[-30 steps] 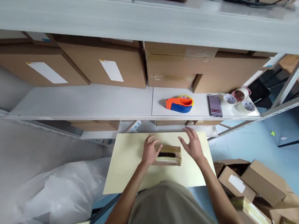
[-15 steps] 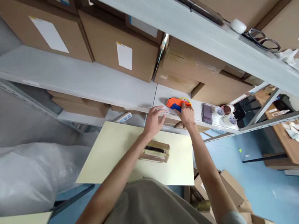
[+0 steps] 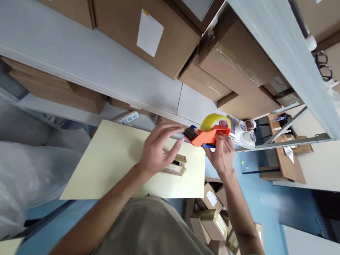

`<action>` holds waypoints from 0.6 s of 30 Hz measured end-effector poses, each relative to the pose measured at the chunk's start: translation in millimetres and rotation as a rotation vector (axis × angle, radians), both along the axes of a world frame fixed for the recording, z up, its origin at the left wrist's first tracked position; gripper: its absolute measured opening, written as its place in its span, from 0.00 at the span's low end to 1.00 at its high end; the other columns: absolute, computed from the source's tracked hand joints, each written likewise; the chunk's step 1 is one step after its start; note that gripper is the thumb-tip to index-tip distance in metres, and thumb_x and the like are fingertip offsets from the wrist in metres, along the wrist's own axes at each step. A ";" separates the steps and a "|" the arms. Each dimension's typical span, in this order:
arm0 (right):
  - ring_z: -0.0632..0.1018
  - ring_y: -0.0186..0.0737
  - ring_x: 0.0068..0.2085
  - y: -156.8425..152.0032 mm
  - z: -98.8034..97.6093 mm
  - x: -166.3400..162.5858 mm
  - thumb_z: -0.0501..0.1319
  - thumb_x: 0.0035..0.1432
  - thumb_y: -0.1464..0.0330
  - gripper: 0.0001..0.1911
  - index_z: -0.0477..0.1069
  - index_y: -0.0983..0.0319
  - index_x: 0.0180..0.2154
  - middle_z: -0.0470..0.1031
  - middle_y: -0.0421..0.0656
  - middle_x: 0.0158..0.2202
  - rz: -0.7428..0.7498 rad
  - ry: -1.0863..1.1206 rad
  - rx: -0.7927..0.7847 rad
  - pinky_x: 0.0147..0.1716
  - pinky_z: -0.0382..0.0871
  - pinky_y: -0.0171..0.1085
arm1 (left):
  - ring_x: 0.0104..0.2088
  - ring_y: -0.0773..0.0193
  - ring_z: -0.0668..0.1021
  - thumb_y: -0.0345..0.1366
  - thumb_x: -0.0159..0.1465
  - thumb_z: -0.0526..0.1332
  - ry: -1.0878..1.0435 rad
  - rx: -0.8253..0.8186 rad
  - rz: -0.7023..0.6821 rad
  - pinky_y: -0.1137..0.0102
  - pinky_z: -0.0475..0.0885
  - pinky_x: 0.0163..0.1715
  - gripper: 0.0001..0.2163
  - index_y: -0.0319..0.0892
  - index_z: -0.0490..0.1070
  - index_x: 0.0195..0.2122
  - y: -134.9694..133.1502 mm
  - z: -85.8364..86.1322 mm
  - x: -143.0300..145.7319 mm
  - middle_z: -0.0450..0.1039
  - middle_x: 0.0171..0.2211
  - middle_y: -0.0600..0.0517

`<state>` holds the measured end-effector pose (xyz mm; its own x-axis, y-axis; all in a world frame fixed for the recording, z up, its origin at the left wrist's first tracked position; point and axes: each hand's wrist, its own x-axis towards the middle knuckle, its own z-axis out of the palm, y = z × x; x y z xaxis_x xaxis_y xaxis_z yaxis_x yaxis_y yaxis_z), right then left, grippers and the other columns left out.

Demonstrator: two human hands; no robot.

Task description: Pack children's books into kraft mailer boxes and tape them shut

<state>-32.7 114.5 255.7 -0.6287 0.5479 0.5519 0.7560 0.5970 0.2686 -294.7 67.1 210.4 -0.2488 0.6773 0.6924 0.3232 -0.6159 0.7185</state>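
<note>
My right hand (image 3: 223, 156) grips the handle of an orange tape dispenser (image 3: 207, 135) with a yellow tape roll (image 3: 215, 120), held in the air over the far edge of a pale yellow table (image 3: 111, 157). My left hand (image 3: 157, 148) hovers just left of the dispenser's black front end, fingers curled and apart, holding nothing. Under the left hand a small clear-wrapped box (image 3: 175, 167) with a dark item inside lies on the table.
A grey shelf (image 3: 118, 73) behind the table carries brown cardboard boxes (image 3: 143, 30). Tape rolls (image 3: 246, 131) sit at the shelf's right end. Small cartons (image 3: 212, 218) lie on the blue floor. A white plastic bag (image 3: 14, 170) is at the left.
My right hand has lifted the tape dispenser off the shelf and brought it toward the table. My left hand came back from the shelf edge to beside the dispenser. The view has tilted.
</note>
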 end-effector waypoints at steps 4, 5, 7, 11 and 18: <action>0.85 0.55 0.47 -19.8 21.1 -18.1 0.58 0.79 0.55 0.18 0.67 0.61 0.58 0.83 0.55 0.45 0.005 -0.018 0.060 0.53 0.80 0.53 | 0.52 0.55 0.85 0.38 0.74 0.67 0.056 0.060 -0.016 0.57 0.82 0.55 0.12 0.50 0.79 0.58 -15.4 5.5 -16.0 0.84 0.52 0.47; 0.85 0.54 0.46 -23.4 24.8 -22.4 0.58 0.79 0.56 0.18 0.67 0.61 0.58 0.83 0.55 0.44 0.005 -0.023 0.066 0.52 0.80 0.53 | 0.51 0.55 0.86 0.37 0.74 0.67 0.053 0.063 -0.019 0.58 0.82 0.54 0.12 0.50 0.79 0.58 -17.4 5.9 -19.0 0.84 0.52 0.47; 0.86 0.54 0.46 -30.1 30.9 -30.4 0.59 0.79 0.57 0.17 0.66 0.62 0.59 0.83 0.55 0.44 0.010 -0.031 0.071 0.52 0.80 0.52 | 0.50 0.56 0.86 0.36 0.75 0.66 0.035 0.074 -0.023 0.59 0.82 0.53 0.13 0.50 0.78 0.59 -19.9 6.5 -24.5 0.85 0.52 0.47; 0.86 0.54 0.46 -43.5 39.5 -44.9 0.59 0.79 0.58 0.18 0.66 0.62 0.60 0.83 0.54 0.43 0.018 -0.058 0.044 0.53 0.79 0.51 | 0.49 0.56 0.86 0.35 0.74 0.65 0.015 0.110 -0.057 0.60 0.82 0.52 0.13 0.50 0.78 0.59 -22.5 6.4 -36.6 0.85 0.51 0.47; 0.85 0.54 0.45 -57.7 48.5 -69.1 0.58 0.79 0.55 0.22 0.67 0.64 0.62 0.83 0.53 0.43 0.064 -0.114 -0.042 0.54 0.78 0.52 | 0.49 0.54 0.85 0.39 0.74 0.64 -0.014 0.056 -0.156 0.56 0.81 0.52 0.13 0.49 0.79 0.57 -28.6 5.2 -59.7 0.84 0.52 0.46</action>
